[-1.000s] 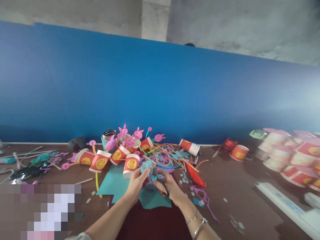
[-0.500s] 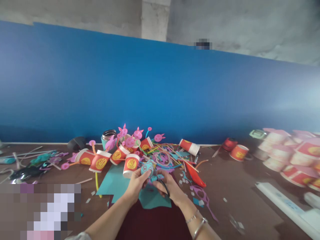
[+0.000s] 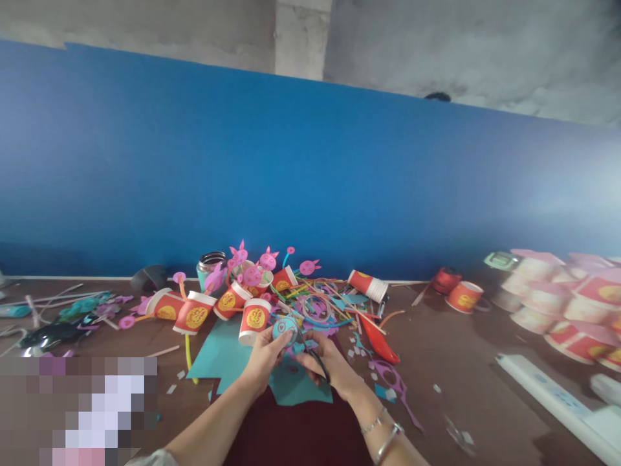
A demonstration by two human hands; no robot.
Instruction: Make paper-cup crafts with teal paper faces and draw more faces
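My left hand (image 3: 264, 359) pinches a small round teal paper cutout (image 3: 284, 327) with a drawn face, held up above the table. My right hand (image 3: 326, 364) is closed round black-handled scissors (image 3: 310, 353), whose blades point up to the cutout's right edge. Under both hands lie teal paper sheets (image 3: 220, 353) and a dark red one (image 3: 295, 430). Bracelets sit on my right wrist.
Red paper cups (image 3: 194, 312) with yellow emblems, pink animal cutouts on straws (image 3: 264, 260) and coloured strips (image 3: 323, 304) crowd the brown table (image 3: 466, 395) behind my hands. Stacked cups (image 3: 572, 301) stand far right, a white bar (image 3: 548, 395) near right. A blue wall (image 3: 310, 175) backs the table.
The teal cutout has turned slightly between my fingers and the scissors have shifted a little along its edge. Both hands stay in the same place.
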